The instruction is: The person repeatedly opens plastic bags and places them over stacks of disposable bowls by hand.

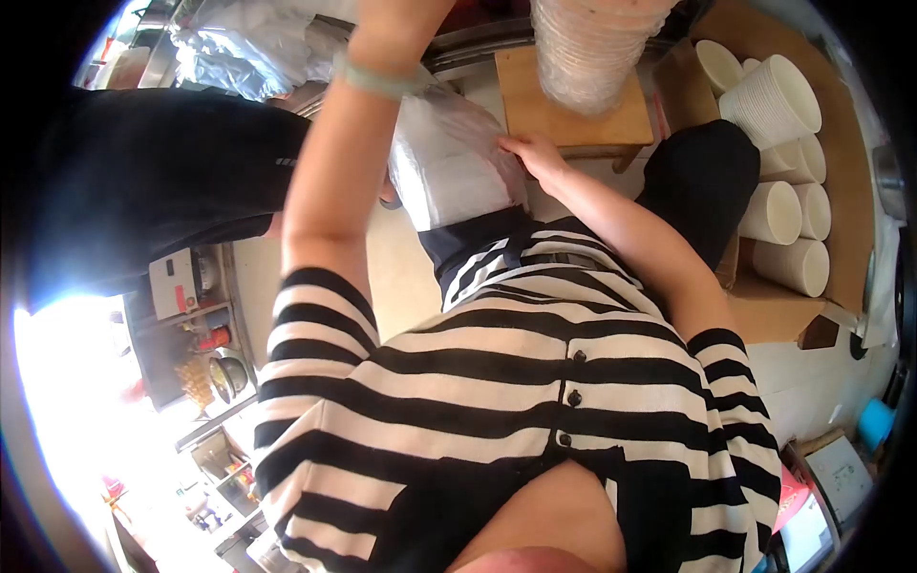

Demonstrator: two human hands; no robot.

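Observation:
My left hand (401,24), above a pale green wrist bangle (382,78), reaches up to the top edge of the view; its fingers lie outside the picture. A white, semi-clear plastic bag (454,167) rests upon my lap between my arms. At its right edge, my right hand (537,158) has its fingers closed on the plastic. Just beyond stands a tall stack of clear plastic containers (585,57) in a wrapper, over a small wooden stool (535,119).
Stacks of white paper tubs (772,100) lie in an opened cardboard box (774,320) at right. Another person's dark-clothed limb (181,172) crosses the left side. More plastic packs (258,48) sit at upper left, and a shelf (196,315) of goods is lower left.

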